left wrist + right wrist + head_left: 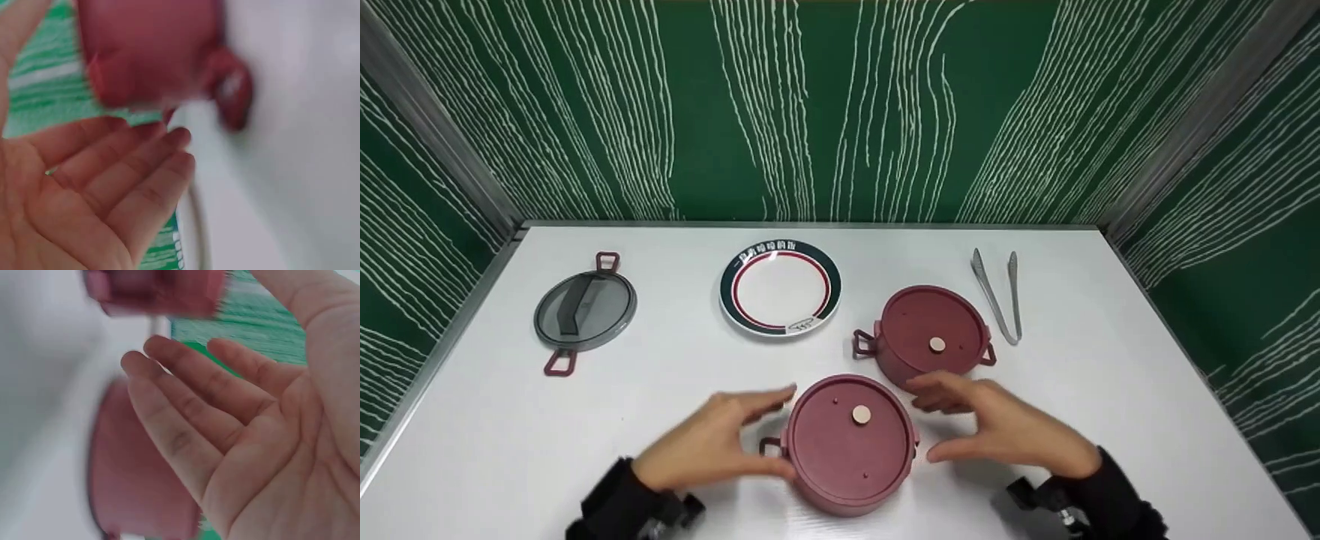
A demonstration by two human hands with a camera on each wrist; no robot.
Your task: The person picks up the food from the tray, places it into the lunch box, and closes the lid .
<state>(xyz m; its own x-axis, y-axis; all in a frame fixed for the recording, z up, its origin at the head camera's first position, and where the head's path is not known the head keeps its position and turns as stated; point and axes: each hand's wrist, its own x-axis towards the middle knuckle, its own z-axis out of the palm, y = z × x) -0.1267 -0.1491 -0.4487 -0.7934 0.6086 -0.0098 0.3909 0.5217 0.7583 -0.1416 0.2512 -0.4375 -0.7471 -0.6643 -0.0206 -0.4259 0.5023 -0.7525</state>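
A dark red lidded pot with a pale round knob stands at the front of the table, between both hands. My left hand is at its left side by the loop handle, thumb and fingers spread apart. On the pot's other side is my right hand, fingers also spread and the palm facing the pot. In the wrist views the fingers of the left hand and right hand are straight and hold nothing. Behind the right fingertips stands a second red lidded pot.
A plate with a dark green rim lies at the middle back. Steel tongs lie at the back right. On the left is a glass lid with a dark strap-like handle and red loops. Green walls with white lines enclose the table.
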